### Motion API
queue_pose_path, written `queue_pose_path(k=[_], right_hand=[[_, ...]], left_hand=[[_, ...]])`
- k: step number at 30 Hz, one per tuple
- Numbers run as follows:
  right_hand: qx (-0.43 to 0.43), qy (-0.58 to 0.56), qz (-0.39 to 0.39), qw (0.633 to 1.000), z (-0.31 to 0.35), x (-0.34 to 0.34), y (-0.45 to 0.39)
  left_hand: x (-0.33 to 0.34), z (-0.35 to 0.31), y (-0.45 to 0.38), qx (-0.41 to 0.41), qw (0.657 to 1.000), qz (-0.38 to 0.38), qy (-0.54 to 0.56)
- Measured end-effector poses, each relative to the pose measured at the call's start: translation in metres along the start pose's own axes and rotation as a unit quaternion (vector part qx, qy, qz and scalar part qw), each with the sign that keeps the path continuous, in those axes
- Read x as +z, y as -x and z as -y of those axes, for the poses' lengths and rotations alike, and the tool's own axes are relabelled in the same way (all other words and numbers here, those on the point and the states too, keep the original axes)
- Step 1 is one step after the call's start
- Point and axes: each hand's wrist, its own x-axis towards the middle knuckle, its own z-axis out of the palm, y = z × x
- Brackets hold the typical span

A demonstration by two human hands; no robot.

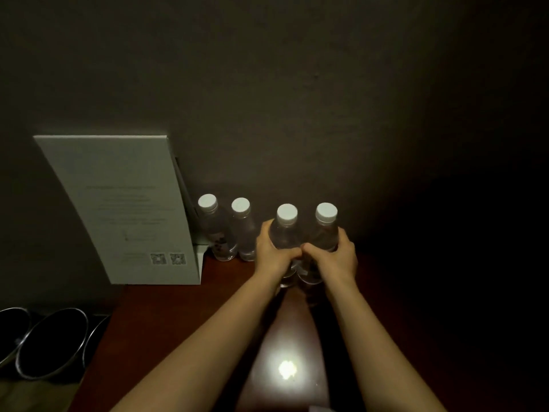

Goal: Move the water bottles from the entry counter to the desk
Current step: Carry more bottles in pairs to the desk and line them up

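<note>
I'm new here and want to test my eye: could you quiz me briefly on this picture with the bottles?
1. How many white-capped bottles are in view?
2. True or false: each hand grips one bottle.
3. What stands left of the bottles: A a sign card, B a kettle, C a lamp?

Key:
1. Four: two untouched bottles against the wall, two gripped.
2. True: the left hand wraps the third bottle, the right hand the fourth bottle.
3. A, the sign card, on the counter.
</note>
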Motion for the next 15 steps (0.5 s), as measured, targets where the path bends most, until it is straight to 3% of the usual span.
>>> queue_pose_path(k=[8,15], right_hand=[[0.002,0.000,0.017,1.000,-0.012,0.019,-0.013],[0.012,0.001,0.036,0.999,-0.013,0.026,-0.011]], left_hand=[[0.007,0.021,-0.010,-0.001,0.998,-0.062,0.001],[0.010,0.021,-0.014,-0.052,0.984,-0.084,-0.147]])
